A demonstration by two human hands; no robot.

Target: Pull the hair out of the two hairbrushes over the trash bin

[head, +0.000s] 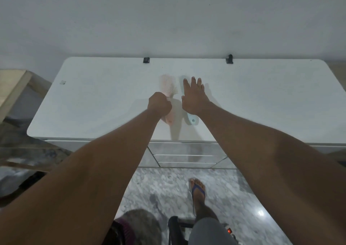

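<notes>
On the white tabletop (93, 98), near its middle, the two hairbrushes lie side by side with their handles pointing toward the person. The left hand (159, 104) has its fingers clenched around the neck of the pink hairbrush (168, 87), whose bristles face up; that grip by the handle looks meant to lift it while leaving the bristle pad free for plucking. The right hand (194, 96) lies flat with fingers spread and released over the pale blue hairbrush (191, 118), touching or just above it; whether it presses down cannot be told. Only that brush's handle end and a strip of its head show past the palm. The flat hand seems to be either about to gather the second brush or steadying it.

No trash bin can be picked out with certainty; dark shapes sit on the marbled floor (164, 188) near the person's sandalled foot (197, 188), too unclear to name. Judging by this, no hair has been pulled yet, and both brushes must be carried to the bin first.
</notes>
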